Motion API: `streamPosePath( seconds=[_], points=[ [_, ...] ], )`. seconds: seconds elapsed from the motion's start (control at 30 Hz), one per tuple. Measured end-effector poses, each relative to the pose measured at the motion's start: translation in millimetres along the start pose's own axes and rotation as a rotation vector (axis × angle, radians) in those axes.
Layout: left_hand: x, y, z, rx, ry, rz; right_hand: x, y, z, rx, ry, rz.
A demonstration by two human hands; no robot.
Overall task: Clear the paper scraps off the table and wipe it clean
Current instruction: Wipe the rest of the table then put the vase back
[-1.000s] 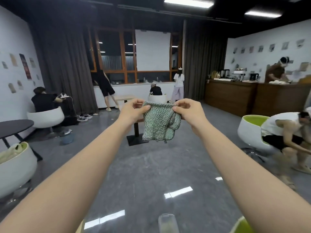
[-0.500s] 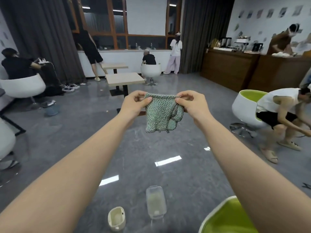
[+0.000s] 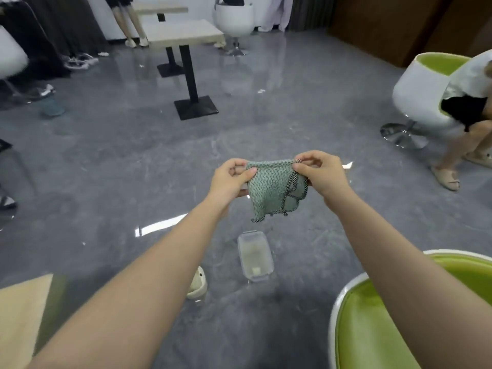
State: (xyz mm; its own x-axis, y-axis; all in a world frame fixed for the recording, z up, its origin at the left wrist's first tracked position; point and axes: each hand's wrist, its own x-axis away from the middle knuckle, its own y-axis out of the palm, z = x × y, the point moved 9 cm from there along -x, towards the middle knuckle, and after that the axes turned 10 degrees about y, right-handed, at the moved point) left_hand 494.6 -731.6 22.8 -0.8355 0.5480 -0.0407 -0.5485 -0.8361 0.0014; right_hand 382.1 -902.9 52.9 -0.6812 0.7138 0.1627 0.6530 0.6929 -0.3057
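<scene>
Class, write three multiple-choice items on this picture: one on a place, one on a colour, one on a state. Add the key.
1. Where is the clear plastic container?
A. on the floor
B. on a table
C. on the chair

2. What colour is the cloth?
A. red
B. green
C. yellow

3. How is the cloth held?
A. draped over one arm
B. lying on the seat
C. pinched by both hands

Key: 1 A, it sits on grey floor; 2 B, its weave is green; 3 C, the left hand and right hand pinch its top edge.

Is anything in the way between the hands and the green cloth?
No. The left hand and right hand already pinch the cloth by its top corners, and it hangs free above the floor.
</scene>
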Motion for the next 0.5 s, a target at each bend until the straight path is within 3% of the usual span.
streamPosePath(
  seconds=[0.5],
  points=[
    [-1.7,1.4,-503.3,0.033,-0.367,0.055,-109.2,156.0,452.3,0.207,0.255,-0.035]
  ],
)
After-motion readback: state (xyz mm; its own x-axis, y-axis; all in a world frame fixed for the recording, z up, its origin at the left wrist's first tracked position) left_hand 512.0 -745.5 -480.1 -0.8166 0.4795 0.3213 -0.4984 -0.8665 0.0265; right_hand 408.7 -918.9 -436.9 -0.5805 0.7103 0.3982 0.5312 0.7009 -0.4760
